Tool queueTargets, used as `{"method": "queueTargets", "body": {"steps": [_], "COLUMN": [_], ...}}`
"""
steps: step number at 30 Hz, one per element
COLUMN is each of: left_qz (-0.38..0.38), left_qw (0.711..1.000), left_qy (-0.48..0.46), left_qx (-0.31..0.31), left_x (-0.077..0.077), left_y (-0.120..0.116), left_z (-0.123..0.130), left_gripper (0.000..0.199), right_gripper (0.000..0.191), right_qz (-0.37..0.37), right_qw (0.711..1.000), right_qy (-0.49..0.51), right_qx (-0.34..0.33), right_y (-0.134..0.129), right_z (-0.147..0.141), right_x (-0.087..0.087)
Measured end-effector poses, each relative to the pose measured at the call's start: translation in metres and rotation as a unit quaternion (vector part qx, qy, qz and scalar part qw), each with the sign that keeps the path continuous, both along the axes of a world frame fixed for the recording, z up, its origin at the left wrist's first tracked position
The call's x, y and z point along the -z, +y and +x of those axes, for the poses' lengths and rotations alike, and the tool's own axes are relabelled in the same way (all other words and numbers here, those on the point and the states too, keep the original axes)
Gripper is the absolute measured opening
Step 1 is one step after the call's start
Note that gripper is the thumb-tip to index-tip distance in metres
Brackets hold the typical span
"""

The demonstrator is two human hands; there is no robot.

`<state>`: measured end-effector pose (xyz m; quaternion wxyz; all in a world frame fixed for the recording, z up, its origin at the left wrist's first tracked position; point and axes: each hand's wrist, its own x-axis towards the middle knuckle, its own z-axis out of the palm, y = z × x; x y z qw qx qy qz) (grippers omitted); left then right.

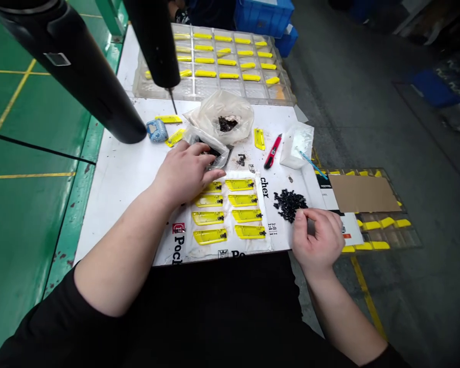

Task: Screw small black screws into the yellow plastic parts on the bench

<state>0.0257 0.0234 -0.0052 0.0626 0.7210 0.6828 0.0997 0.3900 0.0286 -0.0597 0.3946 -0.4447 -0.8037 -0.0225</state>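
My left hand (186, 171) reaches over the mouth of a small clear plastic bag (224, 156) of dark bits, thumb stretched out and fingers apart; some fingertips are hidden at the bag. Below it, several yellow plastic pieces (210, 218) lie in two columns on a white padded sheet, most showing a small black part at the right end. My right hand (318, 237) is closed in a pinch at the lower edge of a pile of small black parts (289, 204). Whatever sits between its fingertips is too small to make out.
Behind the small bag stands a larger open bag (230, 115) with dark contents. A red utility knife (273, 152) and a white container (297, 145) are at the right. A black power screwdriver (157, 51) hangs over the table. A divided tray (214, 92) holds yellow pieces.
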Motion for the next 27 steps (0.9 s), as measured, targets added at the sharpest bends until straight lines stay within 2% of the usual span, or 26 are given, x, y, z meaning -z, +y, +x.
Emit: {"method": "queueTargets", "body": {"steps": [4,10,15,18,21,27], "left_qz": [0.010,0.021,0.042,0.042,0.048,0.079], "left_qw": [1.000,0.999,0.997,0.996,0.995,0.992], "left_qy": [0.007,-0.034,-0.056,-0.069,-0.075,-0.086], "left_qx": [-0.002,-0.011,-0.016,-0.029,-0.036,-0.041], "left_x": [0.002,0.000,0.000,0.001,0.002,-0.001], "left_y": [0.000,-0.001,-0.002,-0.001,-0.001,-0.002], "left_z": [0.003,0.001,-0.002,-0.004,-0.005,-0.006], "left_gripper": [0.061,0.057,0.054,0.050,0.047,0.040], "right_gripper": [0.008,0.005,0.005,0.006,0.006,0.028], "right_qz": [0.023,0.061,0.066,0.063,0.047,-0.096], "right_qw": [1.000,0.997,0.996,0.990,0.982,0.957], "right_qy": [-0.003,0.016,0.033,0.060,0.074,0.049], "right_qx": [-0.017,-0.043,-0.059,-0.109,-0.166,-0.268], "right_y": [0.001,0.002,-0.002,0.004,0.021,0.067], "right_z": [0.001,-0.001,-0.016,-0.039,-0.074,-0.170], "right_x": [0.001,-0.002,-0.018,-0.037,-0.067,-0.143]}}
